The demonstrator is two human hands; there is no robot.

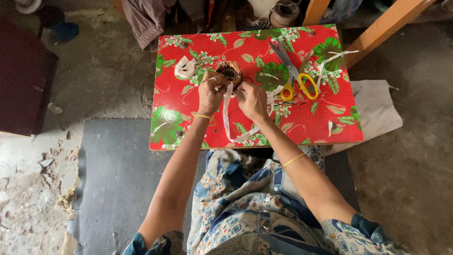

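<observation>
Patterned blue-and-cream fabric [245,203] on the person's lap sits closest to the camera, both bare forearms reaching forward from it onto a low table [330,123] covered in red floral oilcloth. Left hand [211,92] rests on the table near its middle, fingers curled and pinched together at a small round coil of copper-brown wire [230,71]; whether it truly grips the coil or only touches its edge cannot be told. Right hand [253,100] sits just beside the left, fingers closed on a white strip of tape [227,118] that loops down toward the table's near edge and back up. Each wrist wears a thin gold bracelet [203,116]. The coil lies on the table just beyond the two hands, touching the left fingertips.

Scissors with yellow handles [295,75] lie open to the right of the hands, blades pointing away. More white strip [332,59] trails by the far right corner. A small white folded piece [185,67] lies left of the coil. Grey mat [118,174] under the table's near side, concrete floor [410,189] around, white cloth [377,108] at the right.
</observation>
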